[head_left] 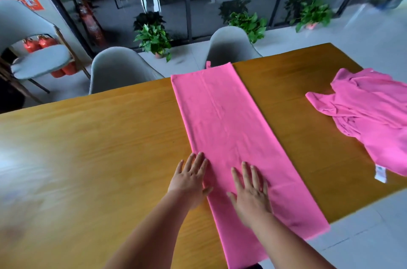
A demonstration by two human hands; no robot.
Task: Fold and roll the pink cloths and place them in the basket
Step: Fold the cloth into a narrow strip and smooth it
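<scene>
I read both hands as flat, palms down. The left hand [190, 183] lies across the left edge of the folded pink cloth [222, 119]. Its fingers [199, 165] are straight and close together, the inner ones on the fabric and the little finger over the bare wooden table [88, 147]. The right hand [251, 191] rests wholly on the cloth, with its fingers [245, 172] straight and slightly spread and the thumb pointing toward the left hand. Neither hand pinches or grips anything. The cloth is a long narrow strip. It runs from under both palms, past the fingertips, to the far table edge, where a small loop [208, 64] sticks out. Its near end reaches the near table edge behind the wrists. Well apart to the right of the right-hand fingers, a second pink cloth [370, 110] lies crumpled on the table, with a white label [380, 173] at its near edge. Beyond the fingertips, past the table, stand grey chairs [119, 70] and potted plants [153, 37].
</scene>
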